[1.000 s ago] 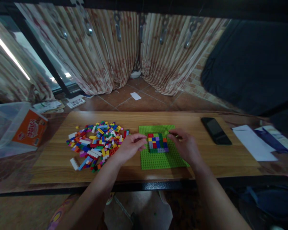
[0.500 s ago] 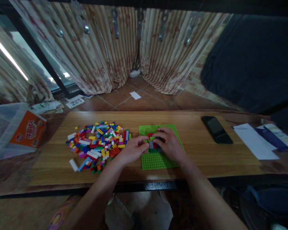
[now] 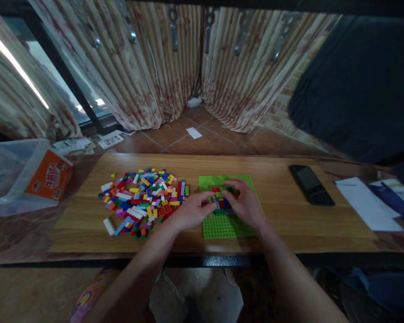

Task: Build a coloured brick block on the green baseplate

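Note:
A green studded baseplate (image 3: 227,231) lies on the wooden table, bearing a small cluster of joined building bricks (image 3: 221,202) in red, light green, grey-blue and dark colours. My left hand (image 3: 195,209) is at the cluster's left side, its index finger and thumb curled against the bricks. On the opposite side, my right hand (image 3: 245,204) arches over the cluster with thumb and fingers apart. It covers the right part of the bricks, and I see nothing held in it. Left of the baseplate spreads a loose pile of coloured bricks (image 3: 141,197).
A black phone (image 3: 311,185) lies on the right of the wooden table (image 3: 289,229). Papers (image 3: 366,204) sit beyond the right end. A clear plastic bin (image 3: 16,170) with an orange label stands at the left. Striped curtains (image 3: 148,67) hang behind.
The whole view has shifted slightly, so the table appears a little further right. My right thumb and fingers have drawn back slightly from the cluster. My left hand stays beside it.

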A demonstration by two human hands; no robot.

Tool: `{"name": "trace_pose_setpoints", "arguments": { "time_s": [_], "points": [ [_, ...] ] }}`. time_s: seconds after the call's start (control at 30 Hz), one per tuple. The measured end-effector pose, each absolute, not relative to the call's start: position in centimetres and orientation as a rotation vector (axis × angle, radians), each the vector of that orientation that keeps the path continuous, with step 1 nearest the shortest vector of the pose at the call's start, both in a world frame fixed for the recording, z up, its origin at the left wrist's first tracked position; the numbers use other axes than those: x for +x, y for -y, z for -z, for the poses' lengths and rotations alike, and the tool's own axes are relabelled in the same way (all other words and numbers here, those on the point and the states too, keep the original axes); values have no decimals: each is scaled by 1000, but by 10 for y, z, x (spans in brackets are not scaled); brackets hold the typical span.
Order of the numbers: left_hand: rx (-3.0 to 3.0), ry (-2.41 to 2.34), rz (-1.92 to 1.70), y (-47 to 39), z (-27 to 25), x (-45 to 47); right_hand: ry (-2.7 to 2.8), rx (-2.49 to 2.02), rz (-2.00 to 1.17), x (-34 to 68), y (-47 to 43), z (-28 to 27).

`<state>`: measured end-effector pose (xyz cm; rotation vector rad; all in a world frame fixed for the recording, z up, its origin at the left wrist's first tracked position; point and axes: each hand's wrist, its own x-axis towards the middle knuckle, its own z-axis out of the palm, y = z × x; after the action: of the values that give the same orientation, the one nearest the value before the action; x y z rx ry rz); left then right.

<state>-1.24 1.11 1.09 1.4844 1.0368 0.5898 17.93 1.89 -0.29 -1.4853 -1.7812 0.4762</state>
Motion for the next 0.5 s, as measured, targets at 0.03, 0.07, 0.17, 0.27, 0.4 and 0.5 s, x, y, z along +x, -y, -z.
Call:
{"name": "trace_pose_setpoints", "arguments": {
  "time_s": [0.03,0.07,0.17,0.27,0.4,0.5],
  "points": [
    [1488,-1036,-591,-11,-11,-12,1774,-1499,-463,178,-19,4],
    [1490,-1034,-594,-11,-11,-12,1767,-1513,-449,176,-20,5],
    [1509,-1026,-595,-11,-11,-12,1745,-1551,-415,171,-21,9],
    [1540,-1031,-582,-11,-10,-12,1713,-1583,-428,168,-23,11],
    [1575,-1031,-572,-11,-5,-12,1698,-1602,-479,167,-25,10],
    [1636,-1030,-576,-10,-4,-12,1713,-1622,-492,167,-25,9]
  ]
}}
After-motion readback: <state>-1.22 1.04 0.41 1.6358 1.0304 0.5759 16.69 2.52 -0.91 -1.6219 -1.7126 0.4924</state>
